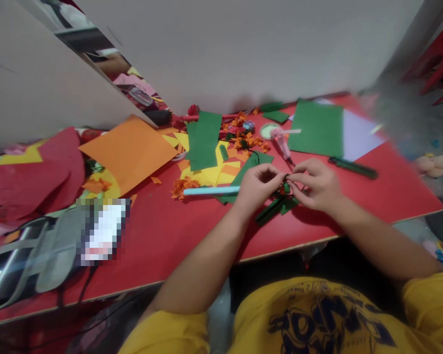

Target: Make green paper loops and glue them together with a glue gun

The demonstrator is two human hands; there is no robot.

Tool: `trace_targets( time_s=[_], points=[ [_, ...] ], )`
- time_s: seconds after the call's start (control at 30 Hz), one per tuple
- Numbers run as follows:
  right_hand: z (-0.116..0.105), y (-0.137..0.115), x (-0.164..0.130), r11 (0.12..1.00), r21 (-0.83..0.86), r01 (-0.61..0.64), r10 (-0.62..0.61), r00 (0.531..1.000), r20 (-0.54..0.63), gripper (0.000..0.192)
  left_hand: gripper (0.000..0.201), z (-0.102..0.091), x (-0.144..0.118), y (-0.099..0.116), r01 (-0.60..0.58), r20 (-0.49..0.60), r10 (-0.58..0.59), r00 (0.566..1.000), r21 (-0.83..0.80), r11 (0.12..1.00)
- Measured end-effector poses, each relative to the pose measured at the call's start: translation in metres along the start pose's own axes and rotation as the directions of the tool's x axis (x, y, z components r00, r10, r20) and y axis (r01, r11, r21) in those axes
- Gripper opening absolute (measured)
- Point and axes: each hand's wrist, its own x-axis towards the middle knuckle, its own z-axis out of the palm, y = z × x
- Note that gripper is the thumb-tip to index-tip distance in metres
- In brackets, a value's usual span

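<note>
A small dark-green piece, blurred and showing a touch of orange, is held near the front edge of the red tabletop. A pale wall stands along the back edge. Both hands, left hand and right hand, pinch the piece between fingertips, forearms crossing the front edge.

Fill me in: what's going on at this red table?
Someone in a yellow shirt is working over the red table, with the fingertips of the left hand and right hand together on a small green piece; the fingers partly hide it. A pink tool, seemingly a glue gun, lies just beyond the hands. Orange paper flowers and a green sheet lie farther back, and a light blue stick is beside the left hand.
</note>
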Motion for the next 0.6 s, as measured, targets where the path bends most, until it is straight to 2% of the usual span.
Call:
trace_targets(
  time_s=[0.17,0.4,0.5,0.6],
  points=[
    [0.000,0.002,0.000,0.998,0.058,0.006,-0.006,1.000,0.004,0.017,0.040,0.000,0.002,0.000,0.015,-0.020,-0.016,1.000,-0.028,0.999],
    [-0.002,0.004,0.001,0.999,0.039,0.004,-0.005,1.000,0.022,0.018,0.042,0.001,0.003,0.000,0.083,-0.003,-0.084,0.996,-0.128,0.988],
    [-0.004,0.002,0.003,0.989,0.142,-0.050,0.054,0.998,-0.025,0.016,0.042,0.000,0.002,-0.002,0.085,-0.003,-0.086,0.996,-0.117,0.990],
    [-0.006,0.011,0.005,0.946,0.274,-0.175,0.211,0.972,-0.107,0.010,0.042,-0.002,0.002,-0.002,0.086,-0.025,-0.089,0.996,-0.096,0.992]
  ],
)
